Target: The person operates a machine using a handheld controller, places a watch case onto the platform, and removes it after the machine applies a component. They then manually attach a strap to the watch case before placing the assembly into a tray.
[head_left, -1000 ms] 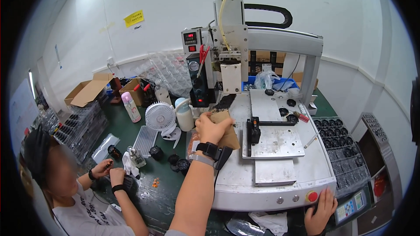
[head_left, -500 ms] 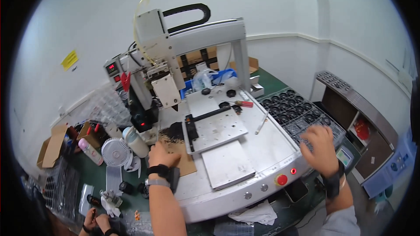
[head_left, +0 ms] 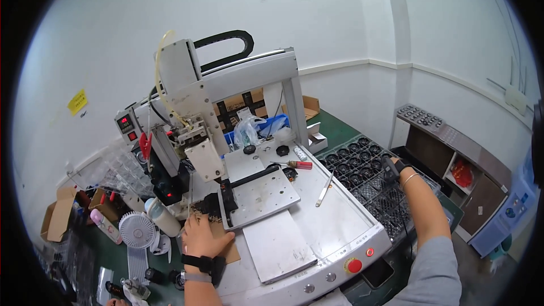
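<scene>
The left hand point(head_left: 201, 241) is laid loosely spread over cardboard point(head_left: 232, 253) at the machine base's point(head_left: 340, 226) left edge. The right hand point(head_left: 400, 163), its grip hidden, is held over a compartment tray point(head_left: 371, 197), where round black parts point(head_left: 356, 179) are nested.

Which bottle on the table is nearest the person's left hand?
The white bottle with the pale-blue lid, just left of the left hand; the pink-capped bottle stands farther left, past the white fan.

Right hand point(head_left: 395, 161) mostly hidden by wrist device point(head_left: 390, 170), co-worker's hand point(head_left: 117, 302) cut off below, cardboard point(head_left: 232, 253) partly covered
</scene>
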Available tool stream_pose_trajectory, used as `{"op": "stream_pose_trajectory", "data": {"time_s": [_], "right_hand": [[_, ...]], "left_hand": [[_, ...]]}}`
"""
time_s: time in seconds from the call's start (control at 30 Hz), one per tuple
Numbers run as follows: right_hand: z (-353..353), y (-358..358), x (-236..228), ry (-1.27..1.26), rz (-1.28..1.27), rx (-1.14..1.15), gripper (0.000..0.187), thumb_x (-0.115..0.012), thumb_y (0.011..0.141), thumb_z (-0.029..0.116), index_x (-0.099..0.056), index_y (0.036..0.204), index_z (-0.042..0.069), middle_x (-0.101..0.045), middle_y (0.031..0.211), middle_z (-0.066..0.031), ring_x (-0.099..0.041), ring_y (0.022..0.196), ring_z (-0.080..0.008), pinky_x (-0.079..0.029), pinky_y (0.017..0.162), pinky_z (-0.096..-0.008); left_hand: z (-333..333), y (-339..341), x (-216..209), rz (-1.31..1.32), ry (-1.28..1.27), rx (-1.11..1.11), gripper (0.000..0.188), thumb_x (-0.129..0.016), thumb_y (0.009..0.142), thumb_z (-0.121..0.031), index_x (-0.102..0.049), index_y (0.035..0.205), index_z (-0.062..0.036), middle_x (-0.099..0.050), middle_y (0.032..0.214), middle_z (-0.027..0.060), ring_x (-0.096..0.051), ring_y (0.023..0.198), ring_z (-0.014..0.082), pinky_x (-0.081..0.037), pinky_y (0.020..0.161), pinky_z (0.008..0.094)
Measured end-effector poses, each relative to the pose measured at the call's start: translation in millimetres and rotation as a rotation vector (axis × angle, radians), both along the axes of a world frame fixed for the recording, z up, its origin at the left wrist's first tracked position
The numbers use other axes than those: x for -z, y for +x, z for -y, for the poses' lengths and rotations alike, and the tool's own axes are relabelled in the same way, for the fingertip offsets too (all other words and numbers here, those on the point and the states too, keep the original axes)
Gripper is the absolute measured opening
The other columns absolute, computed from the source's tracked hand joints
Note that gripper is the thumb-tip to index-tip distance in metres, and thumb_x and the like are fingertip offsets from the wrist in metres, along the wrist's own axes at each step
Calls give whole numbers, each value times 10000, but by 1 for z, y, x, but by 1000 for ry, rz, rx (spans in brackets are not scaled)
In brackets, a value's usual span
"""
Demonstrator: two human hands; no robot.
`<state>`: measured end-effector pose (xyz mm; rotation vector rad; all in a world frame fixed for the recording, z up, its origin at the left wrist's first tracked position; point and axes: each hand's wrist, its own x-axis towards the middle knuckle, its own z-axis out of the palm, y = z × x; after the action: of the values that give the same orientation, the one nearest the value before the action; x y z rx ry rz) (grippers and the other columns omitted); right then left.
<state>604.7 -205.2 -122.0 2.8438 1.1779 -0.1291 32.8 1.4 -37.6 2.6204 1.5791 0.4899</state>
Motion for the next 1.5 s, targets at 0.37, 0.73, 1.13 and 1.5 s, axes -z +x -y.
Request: {"op": "stream_pose_trajectory", "data": {"time_s": [0.37, 0.73, 1.13, 1.5], "right_hand": [[44, 9, -59, 261, -396, -29, 441, -741, 647, 230, -641, 1040, 56, -668, 927, -130, -635, 847, -270, -498, 756, -362], [53, -8, -61, 23, 84, 12, 387, -662, 677, 327, -681, 925, 30, -644, 1004, -180, -601, 934, -347, -502, 795, -398], [93, -14, -66, 273, -530, 329, 318, -653, 690, 85, -642, 999, 13, -649, 829, -103, -613, 687, -194, -503, 584, -298], [97, 36, -16, 1, -117, 198, 393, -715, 627, 204, -657, 987, 57, -658, 929, -132, -629, 867, -269, -504, 761, -359]], "left_hand": [[1, 5, 1, -44, 107, 34, 769, -719, 633, -463, -491, 1193, 11, -377, 1304, 272, -317, 1246, 418, -276, 1014, 500], [12, 0, -6, 94, 110, 39, 762, -721, 648, -401, -455, 1214, 33, -355, 1320, 291, -310, 1247, 433, -255, 1034, 495], [17, -3, -7, 211, 235, 96, 668, -722, 687, -321, -471, 1204, 17, -370, 1304, 271, -328, 1229, 423, -282, 1011, 487], [29, 3, -7, 306, 275, 194, 620, -722, 676, -334, -517, 1160, -3, -386, 1278, 307, -341, 1206, 453, -282, 999, 513]]}}
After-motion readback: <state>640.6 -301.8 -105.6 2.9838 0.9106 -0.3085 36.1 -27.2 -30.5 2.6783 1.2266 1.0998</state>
